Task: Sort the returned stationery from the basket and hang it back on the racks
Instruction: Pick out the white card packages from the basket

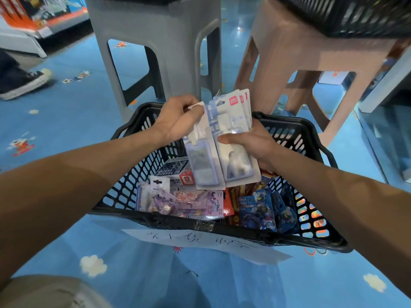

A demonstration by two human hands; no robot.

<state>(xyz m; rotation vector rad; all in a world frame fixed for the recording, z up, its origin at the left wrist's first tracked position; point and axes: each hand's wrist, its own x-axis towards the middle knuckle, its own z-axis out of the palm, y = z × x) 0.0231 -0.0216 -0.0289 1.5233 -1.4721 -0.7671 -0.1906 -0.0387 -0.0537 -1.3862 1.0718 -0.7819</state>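
Sorting under way over a black shopping basket (133,138) on a blue shop floor (77,134). At 12 o'clock above the basket's load, a stack of ID card holder packs (233,152) gripped in the right hand (255,141), thumb clamped across the clear front, fingers hidden behind. At 9 o'clock of that stack, one more card holder pack (202,165) pinched by its top edge in the left hand (175,123), thumb and fingertips closed together on the card, right edge overlapping the stack.

Left in the basket: a purple pony pen pack (200,203) toward 6 o'clock; blue toy blister packs (258,210) toward 4 o'clock; a calculator box (173,170) and a box marked 12 (185,180) toward 9 o'clock. Taped to the near rim, a handwritten paper label (200,243). Beyond, at 11 o'clock, a grey plastic stool (160,41); at 1 o'clock, a brown plastic stool (300,54) bearing a second black basket (355,16). No rack in view.

Judged to be the gathering of like with like before the walk to the hooks. To do it well: lay the loose pack on the stack face up and the same way round; line up the hang holes at the top; press on the card rather than the blister; check the basket for more of the kind before rising.
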